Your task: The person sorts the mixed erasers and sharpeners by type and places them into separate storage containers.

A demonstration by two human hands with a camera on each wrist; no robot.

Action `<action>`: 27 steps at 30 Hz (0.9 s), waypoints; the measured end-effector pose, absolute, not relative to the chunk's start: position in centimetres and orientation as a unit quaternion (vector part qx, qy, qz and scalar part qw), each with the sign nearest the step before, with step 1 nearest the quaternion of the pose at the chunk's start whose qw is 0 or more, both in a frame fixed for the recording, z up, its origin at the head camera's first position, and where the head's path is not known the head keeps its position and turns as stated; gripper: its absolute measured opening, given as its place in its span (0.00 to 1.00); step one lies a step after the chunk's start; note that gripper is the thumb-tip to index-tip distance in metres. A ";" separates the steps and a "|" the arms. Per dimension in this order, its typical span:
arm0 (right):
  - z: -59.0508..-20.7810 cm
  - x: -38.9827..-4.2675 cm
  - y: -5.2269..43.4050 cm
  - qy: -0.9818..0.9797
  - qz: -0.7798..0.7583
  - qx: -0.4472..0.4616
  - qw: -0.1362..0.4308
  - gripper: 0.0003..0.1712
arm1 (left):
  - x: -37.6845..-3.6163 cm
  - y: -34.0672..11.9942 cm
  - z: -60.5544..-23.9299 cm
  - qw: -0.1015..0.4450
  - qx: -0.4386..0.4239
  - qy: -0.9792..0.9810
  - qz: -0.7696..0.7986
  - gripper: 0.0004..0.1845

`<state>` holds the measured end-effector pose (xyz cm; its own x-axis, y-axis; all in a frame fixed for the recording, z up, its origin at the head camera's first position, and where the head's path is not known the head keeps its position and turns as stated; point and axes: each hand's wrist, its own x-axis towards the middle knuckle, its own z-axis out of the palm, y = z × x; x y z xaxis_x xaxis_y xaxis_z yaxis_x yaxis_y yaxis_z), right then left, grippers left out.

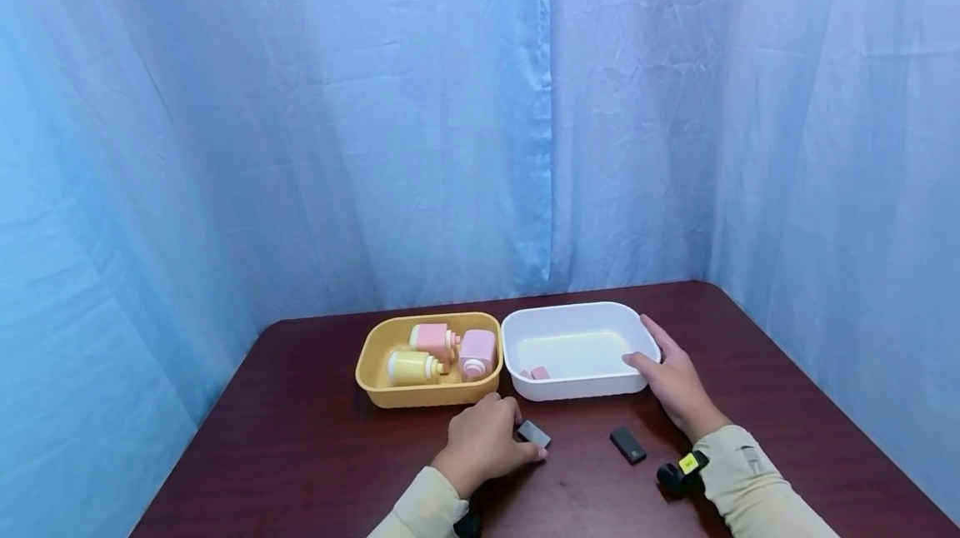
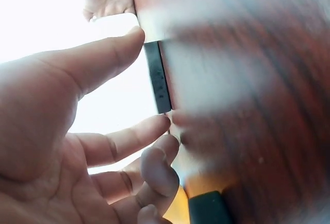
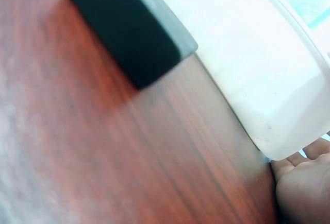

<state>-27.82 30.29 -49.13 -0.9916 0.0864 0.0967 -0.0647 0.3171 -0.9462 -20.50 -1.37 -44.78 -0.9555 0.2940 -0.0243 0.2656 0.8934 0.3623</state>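
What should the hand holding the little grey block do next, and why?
Probably lift the grey block a little off the table. The left hand already pinches it between thumb and fingertips, so the grip looks set. The right hand rests on the white tub, holding its rim. A second dark block lies untouched between the hands.

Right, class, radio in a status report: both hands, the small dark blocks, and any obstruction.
Left hand pinches grey block on table. Right hand rests on white tub rim. Black block lies untouched between hands. Nothing obstructing.
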 end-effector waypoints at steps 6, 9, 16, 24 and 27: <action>-49.0 -27.8 30.2 -0.809 0.584 -0.006 0.064 0.50 | -20.4 -1.3 -44.9 0.020 0.144 0.974 0.176 0.22; -48.9 -27.7 30.1 -0.809 0.585 -0.008 0.062 0.50 | -20.4 -1.2 -44.9 0.019 0.157 0.971 0.177 0.18; -48.7 -27.8 30.1 -0.809 0.585 -0.016 0.060 0.50 | -20.4 -1.3 -44.9 0.043 0.202 0.955 0.212 0.17; -48.8 -27.8 30.1 -0.807 0.587 -0.016 0.057 0.50 | -20.8 -1.6 -45.1 0.042 0.215 0.942 0.253 0.19; -48.7 -27.8 30.1 -0.809 0.585 -0.015 0.057 0.50 | -21.2 -1.7 -45.3 0.068 0.224 0.925 0.299 0.18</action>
